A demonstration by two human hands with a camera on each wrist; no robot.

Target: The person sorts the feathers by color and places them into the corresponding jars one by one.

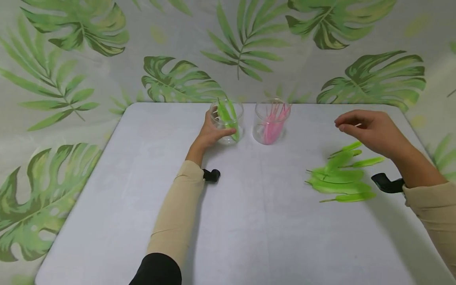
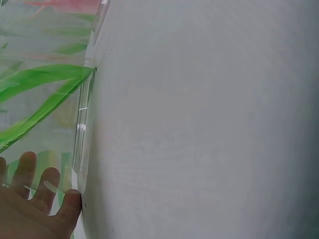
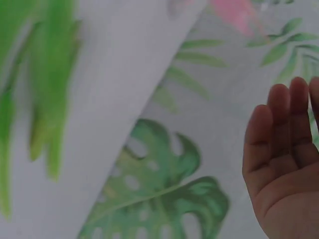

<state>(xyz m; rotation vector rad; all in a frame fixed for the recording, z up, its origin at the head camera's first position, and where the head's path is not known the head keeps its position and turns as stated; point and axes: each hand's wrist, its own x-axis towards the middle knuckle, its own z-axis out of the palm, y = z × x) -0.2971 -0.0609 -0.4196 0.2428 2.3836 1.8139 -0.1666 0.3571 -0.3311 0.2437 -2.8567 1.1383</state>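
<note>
My left hand point(image 1: 209, 132) grips a clear jar point(image 1: 228, 138) from its left side, thumb across the front. Two or so green feathers point(image 1: 224, 113) lean inside it. The left wrist view shows the fingers point(image 2: 47, 191) against the jar wall, with green feathers point(image 2: 45, 74) behind the clear plastic or glass. Above the far right part of the table, my right hand point(image 1: 374, 128) hovers with loosely bent fingers, holding nothing visible. Just below and in front of it lies a loose pile of bright green feathers point(image 1: 336, 176), blurred in the right wrist view.
A second clear jar point(image 1: 257, 132) with pink feathers point(image 1: 273, 128) stands right of the first, near the back edge of the white table point(image 1: 249, 221). Behind rises a leaf-patterned cloth point(image 1: 256, 87).
</note>
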